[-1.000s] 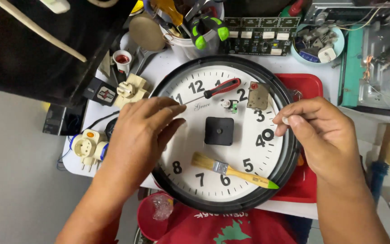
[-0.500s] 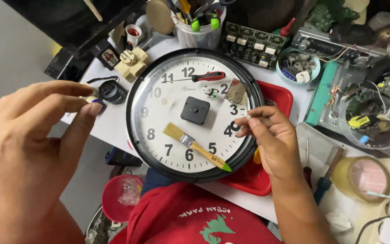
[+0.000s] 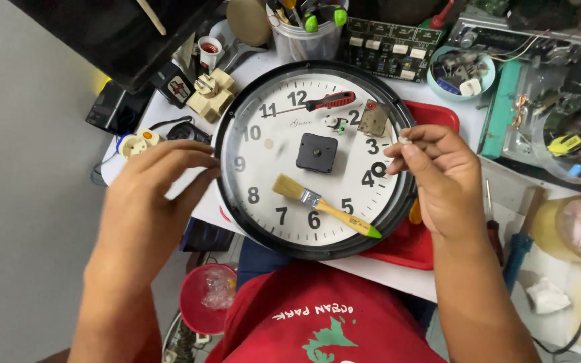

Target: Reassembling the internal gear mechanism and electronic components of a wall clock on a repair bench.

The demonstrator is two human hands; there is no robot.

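Lying flat, the wall clock [image 3: 270, 161] has twelve pointing away; left hand [image 3: 146, 195] open beside its rim; right hand [image 3: 442, 178] pinching a small white part [image 3: 405, 140].

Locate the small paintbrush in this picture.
In the head view, the paintbrush lies on the clock face, lower middle, just below the black square movement.

The small white piece pinched in the right hand [image 3: 438, 178] is too tiny to identify; the round black-rimmed wall clock [image 3: 250, 107] hides most of the red plastic tray [image 3: 432, 114]
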